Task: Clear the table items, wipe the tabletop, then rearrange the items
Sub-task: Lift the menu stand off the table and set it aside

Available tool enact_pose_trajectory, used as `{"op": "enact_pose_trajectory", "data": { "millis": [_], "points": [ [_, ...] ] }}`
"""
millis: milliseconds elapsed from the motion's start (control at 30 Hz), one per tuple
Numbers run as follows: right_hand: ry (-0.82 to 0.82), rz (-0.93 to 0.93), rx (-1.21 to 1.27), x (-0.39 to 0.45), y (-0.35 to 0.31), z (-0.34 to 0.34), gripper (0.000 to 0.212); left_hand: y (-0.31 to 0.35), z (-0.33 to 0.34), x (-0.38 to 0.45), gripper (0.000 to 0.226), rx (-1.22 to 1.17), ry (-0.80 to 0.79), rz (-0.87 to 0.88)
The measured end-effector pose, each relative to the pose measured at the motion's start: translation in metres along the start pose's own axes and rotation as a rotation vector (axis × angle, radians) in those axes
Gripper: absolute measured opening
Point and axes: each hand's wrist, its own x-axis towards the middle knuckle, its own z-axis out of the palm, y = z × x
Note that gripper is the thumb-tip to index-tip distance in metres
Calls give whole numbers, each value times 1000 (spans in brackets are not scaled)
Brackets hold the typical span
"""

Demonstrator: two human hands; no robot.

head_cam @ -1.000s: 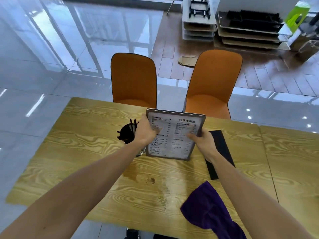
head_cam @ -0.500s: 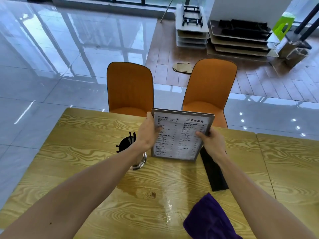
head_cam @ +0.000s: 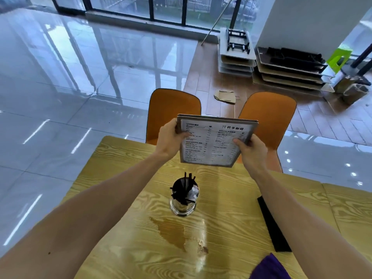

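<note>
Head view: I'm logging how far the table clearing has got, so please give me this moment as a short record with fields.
held item: menu card, lifted off the table
left hand: grips the menu's left edge
right hand: grips the menu's right edge
still on table: metal cup of black straws, flat black strip, purple cloth at near edge
spill: brown puddle just in front of the cup, not yet wiped
behind table: two orange chairs

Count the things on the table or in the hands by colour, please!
Black: 1, strip
Silver: 1, cup of black sticks
Purple: 1, cloth
White: 1, menu, held off the table in both hands
Total: 4
</note>
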Motion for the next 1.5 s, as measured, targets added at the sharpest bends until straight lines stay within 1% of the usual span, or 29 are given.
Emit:
{"op": "enact_pose_trajectory", "data": {
  "millis": [167,267,400,533,700,933,1133,1267,1367,1500],
  "points": [
    [-110,-43,17,0,-21,78,22,-35,-66,-9,18,7,149,-100],
    [-189,-27,9,-3,-26,124,24,-62,-103,-15,20,37,188,-152],
    [-289,19,-9,-9,-24,186,19,-97,-145,-27,15,73,249,-222],
    [-378,39,-10,-19,-27,238,14,-131,-177,-42,22,54,293,-314],
    [-478,45,-54,-23,-29,293,17,-171,-211,-52,27,63,343,-393],
    [-571,-6,-85,-20,-49,357,21,-202,-249,-53,24,58,440,-447],
    [-681,-20,-79,-8,-74,411,21,-220,-279,-52,22,67,556,-479],
    [-725,-38,-99,-5,-88,442,23,-230,-294,-54,21,96,629,-515],
    [-743,-57,-106,-8,-99,457,24,-233,-301,-58,18,130,655,-532],
    [-778,-47,-130,-10,-109,468,32,-239,-303,-59,19,138,660,-547]
  ]
}}
